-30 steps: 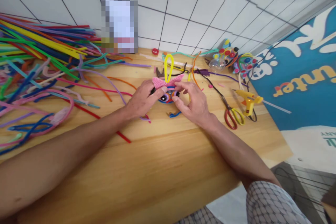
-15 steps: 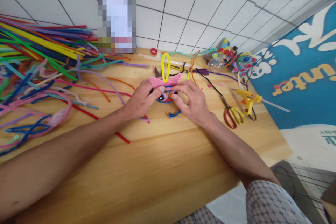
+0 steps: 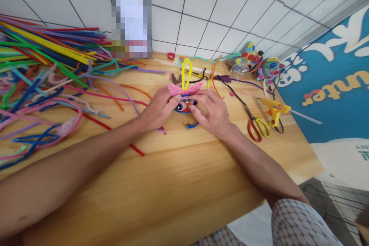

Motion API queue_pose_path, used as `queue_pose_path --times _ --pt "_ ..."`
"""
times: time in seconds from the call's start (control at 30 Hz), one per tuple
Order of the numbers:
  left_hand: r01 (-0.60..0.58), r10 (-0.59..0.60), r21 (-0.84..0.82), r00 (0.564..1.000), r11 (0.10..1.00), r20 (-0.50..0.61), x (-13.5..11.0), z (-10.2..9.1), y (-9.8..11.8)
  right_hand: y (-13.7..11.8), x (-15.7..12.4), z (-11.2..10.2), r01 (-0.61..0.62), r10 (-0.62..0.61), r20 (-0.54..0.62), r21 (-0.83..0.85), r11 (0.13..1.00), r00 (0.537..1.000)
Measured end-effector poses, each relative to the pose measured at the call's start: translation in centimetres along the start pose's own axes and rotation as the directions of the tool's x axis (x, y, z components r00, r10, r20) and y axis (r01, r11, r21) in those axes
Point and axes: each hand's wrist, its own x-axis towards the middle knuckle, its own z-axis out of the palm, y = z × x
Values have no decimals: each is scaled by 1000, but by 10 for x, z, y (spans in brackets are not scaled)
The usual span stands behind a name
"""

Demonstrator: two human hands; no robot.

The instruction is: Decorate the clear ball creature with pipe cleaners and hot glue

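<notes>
Between my two hands is a small pipe-cleaner ornament (image 3: 184, 109), rounded, with large eyes, red and blue parts, pink pointed ears (image 3: 176, 90) and a yellow loop (image 3: 187, 75) standing up from its top. My left hand (image 3: 161, 109) grips its left side, the thumb lying by one eye and the fingers behind the ear. On the other side, my right hand (image 3: 211, 111) pinches it near the right eye with thumb and forefinger. A short blue pipe-cleaner piece (image 3: 191, 125) shows just below, partly covered by my right hand.
Loose pipe cleaners (image 3: 49, 50) are heaped at the left. Scissors (image 3: 256, 127) and a yellow glue gun (image 3: 273, 109) lie at the right. Decorated ornaments (image 3: 249, 61) stand by the tiled wall, near a red cap (image 3: 171, 56). A blurred phone-like screen (image 3: 132, 23) leans at the back.
The whole view has shifted slightly, so things appear a little further right. Both hands keep their hold on the ornament, with barely any finger movement.
</notes>
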Motion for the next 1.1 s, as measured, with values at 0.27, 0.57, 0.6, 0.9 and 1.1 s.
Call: queue_pose_path --times 0.27,0.57,0.6,0.9,1.1 --pt "-31 31 -16 1000 999 1 -2 1 -3 -1 1 0 10 -10 9 -8 1000 1000" --pt "-1 -3 -82 999 997 -46 1 2 -1 -1 0 0 -1 1 2 -15 1000 1000" --pt "5 -9 -87 999 996 -49 1 2 0 0 -1 0 3 -3 -6 -13 1000 1000" --pt "-3 -4 -140 999 990 -51 4 3 -3 4 0 4 43 -45 -66 -33 999 997" --pt "9 -18 -171 999 985 -47 5 1 -4 3 -1 7 27 -30 -82 -38 999 996"
